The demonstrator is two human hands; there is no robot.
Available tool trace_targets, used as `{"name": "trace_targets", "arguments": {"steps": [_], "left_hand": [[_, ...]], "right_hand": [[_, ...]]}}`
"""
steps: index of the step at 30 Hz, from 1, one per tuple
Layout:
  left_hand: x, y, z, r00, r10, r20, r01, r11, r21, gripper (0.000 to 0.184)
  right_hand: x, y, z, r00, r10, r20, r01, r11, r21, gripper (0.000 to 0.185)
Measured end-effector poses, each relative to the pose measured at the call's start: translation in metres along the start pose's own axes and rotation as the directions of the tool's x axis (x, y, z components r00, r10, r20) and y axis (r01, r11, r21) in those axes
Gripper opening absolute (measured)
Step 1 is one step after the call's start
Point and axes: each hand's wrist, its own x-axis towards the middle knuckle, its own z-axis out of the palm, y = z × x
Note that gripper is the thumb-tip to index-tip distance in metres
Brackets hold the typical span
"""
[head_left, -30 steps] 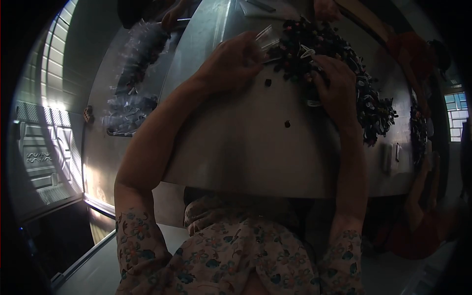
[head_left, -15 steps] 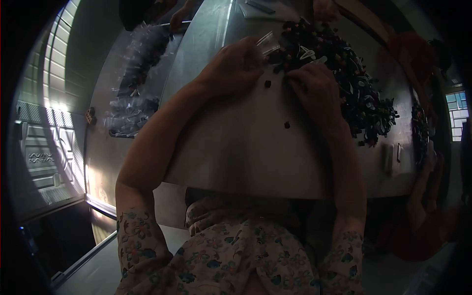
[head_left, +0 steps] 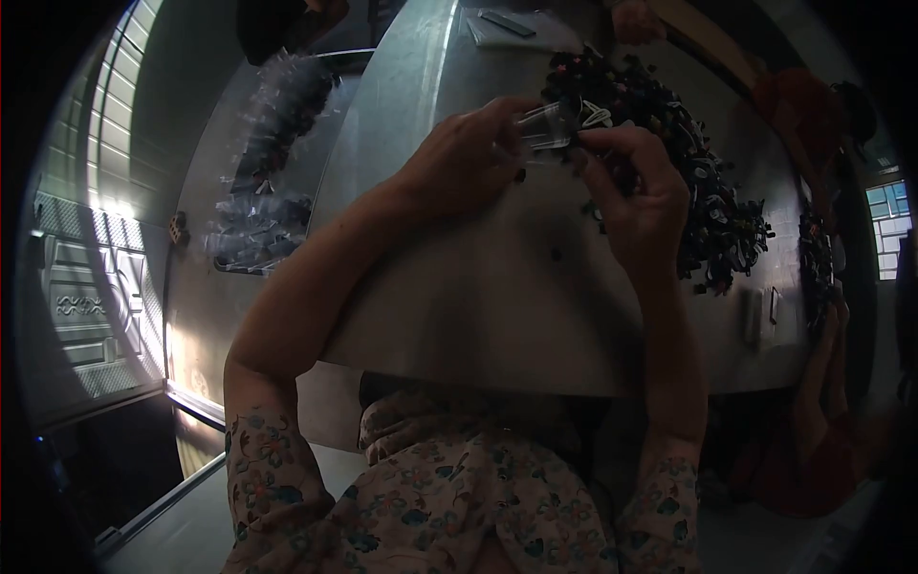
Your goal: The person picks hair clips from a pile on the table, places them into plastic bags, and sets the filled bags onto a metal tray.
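Plastic packet (head_left: 547,127), clear, gripped in your left hand (head_left: 469,153).
Your right hand (head_left: 639,187) pinched a dark piece (head_left: 575,137) at the packet's end.

At the far end of the table (head_left: 459,316), a dark flat bar (head_left: 507,21) lies on a pale sheet (head_left: 547,36). A small brown block (head_left: 179,228) sits by the left rim. Beyond, sunlight stripes a pale panel (head_left: 86,306) with a wavy ornament. On the right, a person in red (head_left: 803,469) sits in shadow below a bright, paned window (head_left: 885,230).
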Motion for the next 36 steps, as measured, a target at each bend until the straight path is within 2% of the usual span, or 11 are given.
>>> {"name": "trace_targets", "arguments": {"steps": [1,3,9,13,16,18,19,21,24,31,36], "left_hand": [[-0.001,0.002,0.002,1.000,-0.001,0.002,0.001,1.000,-0.001,0.060],[-0.002,0.006,0.005,0.999,-0.039,0.013,0.039,0.999,-0.005,0.062],[-0.003,0.007,0.011,1.000,0.017,0.019,-0.017,1.000,-0.015,0.063],[-0.003,0.012,0.007,0.999,-0.012,0.032,0.013,1.000,-0.023,0.062],[-0.001,0.013,0.001,0.993,-0.108,0.047,0.109,0.994,-0.016,0.062],[0.001,0.002,-0.001,0.999,-0.013,-0.047,0.007,0.993,-0.114,0.055],[0.001,-0.004,-0.001,0.999,-0.014,-0.049,0.009,0.994,-0.112,0.055],[0.004,-0.012,-0.001,0.994,0.020,-0.109,-0.026,0.998,-0.059,0.058],[0.005,-0.018,-0.002,0.993,0.012,-0.118,-0.021,0.997,-0.079,0.058],[0.005,-0.018,-0.003,0.996,-0.017,-0.089,0.010,0.997,-0.079,0.059],[0.007,-0.021,-0.003,0.998,0.000,-0.068,-0.009,0.993,-0.121,0.049]], "right_hand": [[0.000,0.000,0.002,1.000,0.003,0.000,-0.003,1.000,0.000,0.020],[-0.001,0.002,0.005,0.979,-0.204,-0.008,0.199,0.962,-0.188,0.020],[-0.005,0.003,0.012,0.968,-0.250,0.004,0.244,0.944,-0.221,0.024],[-0.004,0.002,0.011,0.973,-0.231,-0.029,0.222,0.959,-0.176,0.022],[-0.002,-0.001,0.002,0.991,-0.116,-0.072,0.109,0.989,-0.095,0.018],[-0.001,0.005,-0.008,0.998,0.044,0.049,-0.042,0.998,-0.042,0.013],[-0.001,0.007,-0.013,0.998,0.042,0.051,-0.040,0.998,-0.039,0.013],[0.000,0.009,-0.022,0.920,0.006,0.393,0.032,0.996,-0.089,0.011],[-0.002,0.008,-0.028,0.841,0.026,0.540,0.065,0.987,-0.149,0.010],[-0.001,0.015,-0.041,0.820,0.096,0.564,0.019,0.981,-0.195,0.011],[-0.006,0.014,-0.035,0.681,0.096,0.726,0.001,0.991,-0.131,0.016]]}}
